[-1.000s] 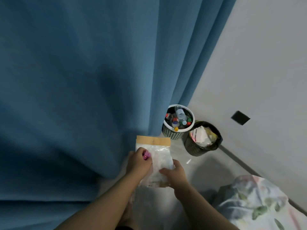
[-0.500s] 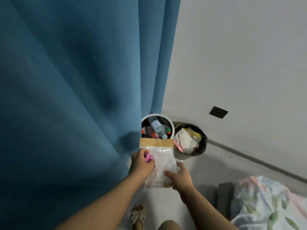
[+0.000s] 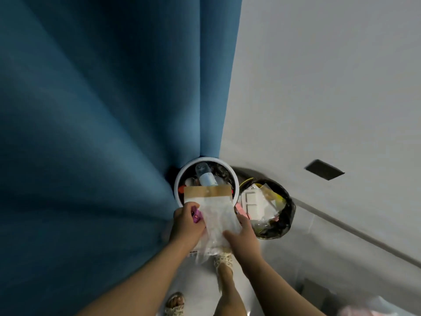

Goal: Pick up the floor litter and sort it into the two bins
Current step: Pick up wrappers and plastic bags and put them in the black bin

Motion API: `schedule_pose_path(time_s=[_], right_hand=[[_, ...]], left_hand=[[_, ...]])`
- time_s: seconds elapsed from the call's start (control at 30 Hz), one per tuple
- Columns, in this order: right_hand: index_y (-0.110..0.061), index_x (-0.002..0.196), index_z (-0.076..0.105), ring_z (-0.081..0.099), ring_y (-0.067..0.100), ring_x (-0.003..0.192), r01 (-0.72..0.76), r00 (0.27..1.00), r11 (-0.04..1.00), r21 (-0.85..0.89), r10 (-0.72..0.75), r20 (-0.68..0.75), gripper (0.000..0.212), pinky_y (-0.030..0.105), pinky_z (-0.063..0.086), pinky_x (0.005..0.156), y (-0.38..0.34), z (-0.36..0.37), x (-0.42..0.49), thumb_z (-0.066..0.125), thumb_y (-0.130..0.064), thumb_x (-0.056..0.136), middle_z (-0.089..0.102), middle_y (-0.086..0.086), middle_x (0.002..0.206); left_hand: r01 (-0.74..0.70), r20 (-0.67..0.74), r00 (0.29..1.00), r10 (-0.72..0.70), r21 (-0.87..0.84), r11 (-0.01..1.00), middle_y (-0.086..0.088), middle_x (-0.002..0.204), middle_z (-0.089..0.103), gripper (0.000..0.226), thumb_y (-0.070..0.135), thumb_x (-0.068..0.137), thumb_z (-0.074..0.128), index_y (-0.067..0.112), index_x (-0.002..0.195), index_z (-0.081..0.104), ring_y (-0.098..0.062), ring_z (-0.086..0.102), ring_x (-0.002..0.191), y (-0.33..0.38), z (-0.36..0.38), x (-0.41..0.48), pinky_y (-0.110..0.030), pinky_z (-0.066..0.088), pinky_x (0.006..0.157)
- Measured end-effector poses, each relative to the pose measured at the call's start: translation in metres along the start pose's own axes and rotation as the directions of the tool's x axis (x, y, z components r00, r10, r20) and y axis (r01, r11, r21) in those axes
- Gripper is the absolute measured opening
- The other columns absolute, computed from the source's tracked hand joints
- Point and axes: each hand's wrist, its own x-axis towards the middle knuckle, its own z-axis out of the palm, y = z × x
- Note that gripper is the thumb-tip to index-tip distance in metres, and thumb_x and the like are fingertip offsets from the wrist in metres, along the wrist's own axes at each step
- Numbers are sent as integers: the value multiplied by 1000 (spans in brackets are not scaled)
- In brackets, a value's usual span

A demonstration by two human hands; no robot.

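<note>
Since the earlier frame the two bins have come closer and lower in the frame. The plastic packet (image 3: 216, 215), which was short of them, now overlaps the mouth of the white bin (image 3: 180, 179) at centre frame.

The packet is clear, with a brown card strip across its top. Its long axis runs from the hands at lower centre up toward the white bin, card strip leading. The left hand (image 3: 185, 224) grips its left edge with fingers curled, and a small pink thing (image 3: 196, 215) is tucked in the same grip. The right hand (image 3: 245, 236) pinches the lower right corner.

The white bin, hard against the blue curtain (image 3: 102, 133), holds a bottle (image 3: 206, 176) and coloured caps. The black bin (image 3: 287, 215) stands just to its right, nearest the right hand, and holds white card and wrappers.

The strip seems to hang over the white bin's near rim, so that bin looks like the target. A short push forward should clear the rim before letting go. The limp bottom end trails near the person's foot and could catch the rim.
</note>
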Motion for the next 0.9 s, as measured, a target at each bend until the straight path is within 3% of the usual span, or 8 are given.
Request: schedule_pose_path(time_s=[0.13,0.33,0.43,0.57,0.67,0.77,0.83,0.9], right_hand=[[-21,134,40,61,22,101,-49,998,999,-20,49,-40,57,43,55,88,15,-32,55,61,-9,83,58,-1,113],[-18,138,37,56,15,87,-123,984,992,-25,119,-130,56,23,48,63,66,-80,122,58,-8,86,52,-1,116],[-20,140,36,57,19,93,-169,968,986,-7,165,-189,60,27,49,67,95,-98,155,59,-11,86,53,2,122],[-21,140,37,57,23,98,-197,946,980,-37,180,-268,59,27,47,63,125,-109,197,59,-12,85,55,7,127],[-26,142,31,52,20,100,-195,935,977,-84,159,-316,64,31,49,70,141,-110,231,56,-13,85,47,6,136],[-28,145,25,45,18,106,-191,931,954,-230,101,-351,67,34,46,77,154,-108,259,53,-12,86,34,4,144],[-28,146,24,39,23,126,-199,931,916,-348,65,-360,69,41,45,94,163,-104,273,52,-12,85,28,4,148],[-26,147,22,31,24,134,-201,937,847,-492,19,-349,69,41,35,106,174,-99,284,53,-15,86,26,4,150]], left_hand=[[18,25,1000,-18,8,1000,-12,123,41,30,5,85,59,17,113,54,-32,57,97,18,51,33,-46,55,83],[-32,174,985,9,129,991,-6,132,36,35,12,89,57,22,121,49,-23,53,101,26,137,72,-33,51,89],[-53,244,970,4,192,980,-6,132,36,37,14,90,55,22,125,47,-18,49,92,20,177,95,-24,45,81],[-83,328,945,11,206,975,-6,131,36,38,12,88,56,22,123,48,-24,54,98,5,224,133,-32,51,89],[-129,344,938,44,228,965,-8,128,39,36,12,85,57,22,119,50,-27,51,106,-6,259,166,-38,48,93],[-197,365,928,73,317,928,-5,131,36,34,17,90,54,21,123,46,-17,44,95,-21,287,194,-21,33,81],[-237,376,922,88,370,898,-4,137,32,36,21,93,49,25,128,41,-21,47,107,-30,302,209,-22,24,82],[-287,392,912,119,405,868,-6,141,28,41,23,94,48,27,132,35,-27,46,120,-38,314,219,-26,32,88]])
